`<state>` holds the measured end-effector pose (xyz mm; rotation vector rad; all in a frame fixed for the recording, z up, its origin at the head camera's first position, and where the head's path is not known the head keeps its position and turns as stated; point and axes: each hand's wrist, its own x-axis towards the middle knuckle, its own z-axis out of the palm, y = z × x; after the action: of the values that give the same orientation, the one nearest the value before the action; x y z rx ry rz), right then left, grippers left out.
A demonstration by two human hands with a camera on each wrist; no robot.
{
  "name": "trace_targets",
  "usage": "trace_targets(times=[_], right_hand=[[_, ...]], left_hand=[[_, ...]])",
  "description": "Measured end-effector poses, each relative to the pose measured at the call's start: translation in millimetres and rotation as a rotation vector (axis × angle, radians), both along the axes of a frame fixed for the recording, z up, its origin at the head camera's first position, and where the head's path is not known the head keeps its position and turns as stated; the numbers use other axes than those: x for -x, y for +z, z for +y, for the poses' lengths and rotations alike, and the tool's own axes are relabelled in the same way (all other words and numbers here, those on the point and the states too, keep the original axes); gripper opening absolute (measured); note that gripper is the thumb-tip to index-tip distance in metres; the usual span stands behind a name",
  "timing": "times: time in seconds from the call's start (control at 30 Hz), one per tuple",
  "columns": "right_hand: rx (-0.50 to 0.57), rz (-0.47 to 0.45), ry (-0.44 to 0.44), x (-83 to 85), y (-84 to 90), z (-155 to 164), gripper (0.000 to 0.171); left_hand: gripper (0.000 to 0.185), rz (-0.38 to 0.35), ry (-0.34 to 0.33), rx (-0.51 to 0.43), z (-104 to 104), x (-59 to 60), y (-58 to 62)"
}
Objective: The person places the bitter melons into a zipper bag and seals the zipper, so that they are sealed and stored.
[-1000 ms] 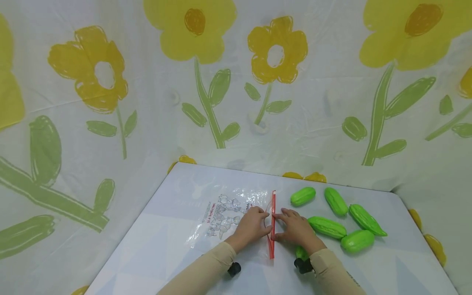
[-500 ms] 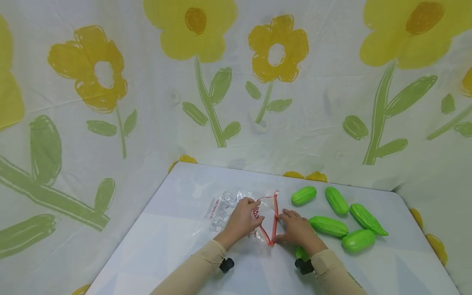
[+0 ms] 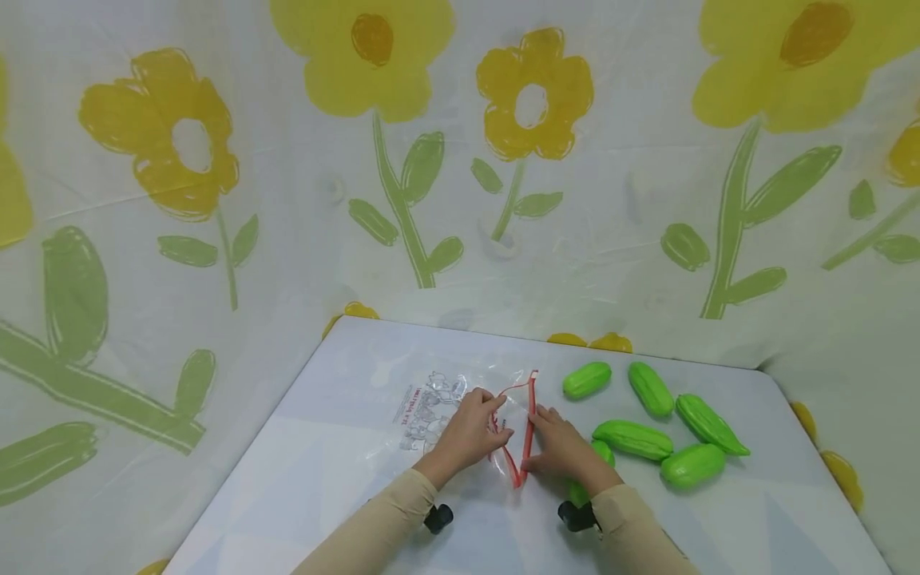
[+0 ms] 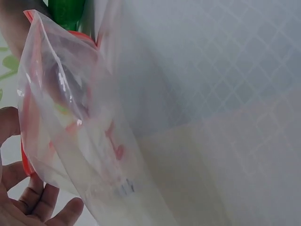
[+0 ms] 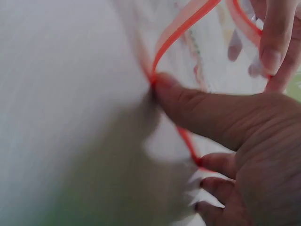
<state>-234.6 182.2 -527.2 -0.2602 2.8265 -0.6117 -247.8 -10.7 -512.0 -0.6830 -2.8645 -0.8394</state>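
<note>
Currently my left hand (image 3: 470, 435) pinches the left lip of the clear zip bag (image 3: 460, 411), fingers curled round the red zip strip (image 3: 530, 415) and drawing it leftward off the table (image 3: 345, 479); the left wrist view shows the film lifted, with fingertips (image 4: 44, 202) curled beneath it. My right hand (image 3: 564, 451) holds the right lip: in the right wrist view the thumb (image 5: 197, 106) lies against the strip near the closed near corner, and the other fingers (image 5: 221, 165) curl under it. Between the two hands the mouth stands open in a narrow V, widest at the far end, closed at the near end. The bag lies flat at mid-table, printed side up, its body stretching left of the mouth. Both forearms come in from the near edge, sleeves beige, hands palm down and low, just apart across the opening. Six green toy gourds (image 3: 632, 438) lie right of the bag; one (image 3: 589, 479) is partly hidden under my right wrist. Floral cloth (image 3: 431, 200) hangs beyond the far edge.
</note>
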Motion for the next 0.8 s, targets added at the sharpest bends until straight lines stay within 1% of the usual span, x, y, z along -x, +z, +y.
trace_targets(times=[0.1,0.2,0.4,0.57,0.67,0.8], right_hand=[[-0.041,0.022,0.008,-1.3,-2.3,7,0.093],[-0.07,0.027,0.01,-2.9,-2.0,13,0.094],[-0.072,0.005,0.002,-4.8,2.8,17,0.091],[-0.044,0.006,-0.015,-4.6,1.5,12,0.093],[-0.052,0.005,-0.029,-3.5,-1.6,9,0.096],[-0.058,0.009,-0.024,-2.0,-5.0,9,0.098]], left_hand=[[0.063,-0.028,0.009,0.002,0,-0.6,1.5],[0.064,-0.03,0.015,0.005,1,-1.0,4.1],[0.064,-0.035,0.014,0.007,0,-1.9,4.9],[0.065,-0.032,-0.014,0.004,-2,-1.8,3.6],[0.066,-0.023,-0.04,-0.005,-3,-1.2,3.0],[0.067,-0.019,-0.081,0.037,-3,0.1,-0.4]])
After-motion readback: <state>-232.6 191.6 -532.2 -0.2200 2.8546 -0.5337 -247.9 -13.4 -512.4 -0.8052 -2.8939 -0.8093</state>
